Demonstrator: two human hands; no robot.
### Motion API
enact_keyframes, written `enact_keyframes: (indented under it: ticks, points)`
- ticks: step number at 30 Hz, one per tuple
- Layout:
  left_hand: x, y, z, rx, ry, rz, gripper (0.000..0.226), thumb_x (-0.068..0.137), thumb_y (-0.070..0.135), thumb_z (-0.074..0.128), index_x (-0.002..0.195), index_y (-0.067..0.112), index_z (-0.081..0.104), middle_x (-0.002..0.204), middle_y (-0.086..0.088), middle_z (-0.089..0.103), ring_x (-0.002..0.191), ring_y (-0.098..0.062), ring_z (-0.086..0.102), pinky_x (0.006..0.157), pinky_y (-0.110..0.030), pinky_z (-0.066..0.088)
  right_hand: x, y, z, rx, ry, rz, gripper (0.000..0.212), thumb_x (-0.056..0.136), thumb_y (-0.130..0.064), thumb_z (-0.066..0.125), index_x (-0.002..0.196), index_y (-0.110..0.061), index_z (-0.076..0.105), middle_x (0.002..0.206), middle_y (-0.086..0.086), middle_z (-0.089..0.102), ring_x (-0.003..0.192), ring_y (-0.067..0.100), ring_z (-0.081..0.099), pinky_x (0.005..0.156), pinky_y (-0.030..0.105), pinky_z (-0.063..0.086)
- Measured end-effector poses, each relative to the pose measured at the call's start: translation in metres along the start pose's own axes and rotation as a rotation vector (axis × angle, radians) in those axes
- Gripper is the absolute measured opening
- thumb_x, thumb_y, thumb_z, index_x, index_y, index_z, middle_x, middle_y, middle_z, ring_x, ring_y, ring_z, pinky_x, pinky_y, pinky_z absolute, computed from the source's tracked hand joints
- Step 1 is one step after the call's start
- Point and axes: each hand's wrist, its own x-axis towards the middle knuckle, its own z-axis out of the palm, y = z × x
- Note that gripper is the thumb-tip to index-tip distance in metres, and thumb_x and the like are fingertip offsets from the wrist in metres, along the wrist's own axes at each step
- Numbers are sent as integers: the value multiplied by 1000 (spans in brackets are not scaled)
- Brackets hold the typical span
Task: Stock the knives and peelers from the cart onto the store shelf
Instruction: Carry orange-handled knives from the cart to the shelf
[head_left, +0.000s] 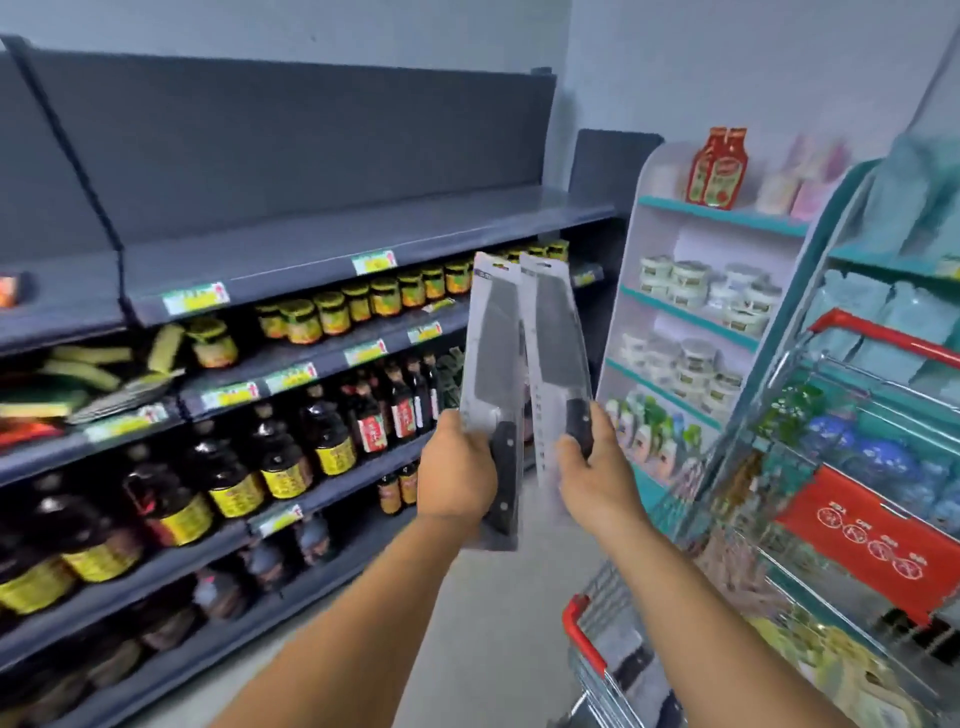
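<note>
Grey store shelf (332, 228) lines the left wall, its lower tiers holding jars and dark bottles; cart (587, 639) stands at lower right; left hand (457, 467) grips one packaged knife (493, 364) by its handle; right hand (592, 467) clamps another knife (558, 332), both upright, side by side before the shelf.

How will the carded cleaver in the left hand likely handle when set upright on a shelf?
The carded cleaver probably feels heavy for its size, given its broad blade. The left hand grips its handle end, so it is likely top-heavy. Its thin flat card would probably tip unless leaned.
</note>
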Motion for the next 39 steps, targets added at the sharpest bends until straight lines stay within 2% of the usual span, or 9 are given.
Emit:
enact_keyframes:
  ticks: [5, 11, 13, 15, 20, 27, 30, 34, 39]
  points:
    - [38, -36, -111, -18, 194, -44, 10, 99, 16, 37, 98, 10, 45, 87, -1, 50, 76, -24, 44, 65, -31, 32, -1, -94, 92, 58, -105, -116, 55, 98, -25, 42, 151, -25, 23, 149, 1, 39, 132, 22, 41, 101, 28, 33]
    - [69, -87, -248, -2, 356, -99, 12, 100, 18, 37, 97, 10, 46, 83, -1, 51, 68, -18, 46, 57, -33, 31, -26, -190, 205, 135, -263, -209, 57, 101, -30, 37, 152, -32, 13, 154, -5, 29, 136, 21, 36, 104, 35, 34]
    - [77, -104, -292, -20, 405, -112, 14, 100, 18, 37, 101, 11, 48, 87, -1, 55, 69, -13, 49, 56, -31, 35, -36, -221, 243, 146, -303, -252, 56, 100, -31, 38, 151, -33, 13, 153, -4, 32, 134, 21, 40, 101, 35, 37]
    - [82, -120, -333, -25, 458, -131, 15, 100, 17, 37, 103, 10, 49, 91, -2, 57, 73, -16, 51, 59, -31, 37, -46, -251, 278, 159, -341, -300, 57, 100, -31, 38, 151, -33, 15, 152, -4, 35, 131, 21, 43, 100, 37, 40]
    - [87, -164, -425, -1, 603, -215, 14, 100, 19, 37, 100, 11, 48, 85, 2, 53, 68, -7, 47, 51, -23, 31, -75, -315, 362, 186, -473, -388, 57, 100, -26, 40, 151, -29, 16, 154, -5, 30, 139, 18, 33, 110, 36, 30]
    - [91, -232, -535, 47, 785, -340, 11, 100, 20, 40, 99, 11, 47, 90, -1, 54, 74, -14, 49, 61, -28, 36, -106, -386, 484, 138, -630, -500, 55, 98, -28, 40, 150, -31, 23, 147, 2, 41, 130, 24, 43, 99, 36, 38]
    - [100, -261, -578, 89, 839, -384, 9, 100, 19, 41, 98, 11, 45, 86, 1, 51, 71, -10, 47, 55, -24, 33, -114, -416, 534, 142, -702, -537, 54, 98, -27, 40, 150, -31, 23, 144, 3, 42, 125, 25, 46, 89, 33, 38]
    - [130, -297, -632, 121, 893, -457, 12, 99, 18, 41, 102, 9, 47, 95, -5, 55, 83, -21, 52, 69, -31, 39, -116, -459, 601, 128, -754, -595, 48, 96, -23, 42, 144, -23, 36, 135, 10, 48, 116, 28, 51, 93, 36, 43]
    - [164, -326, -697, 145, 962, -590, 13, 97, 19, 41, 100, 6, 46, 94, -7, 51, 84, -23, 47, 69, -31, 35, -120, -510, 675, 94, -868, -618, 49, 96, -23, 42, 144, -21, 35, 133, 13, 48, 115, 32, 52, 95, 38, 43]
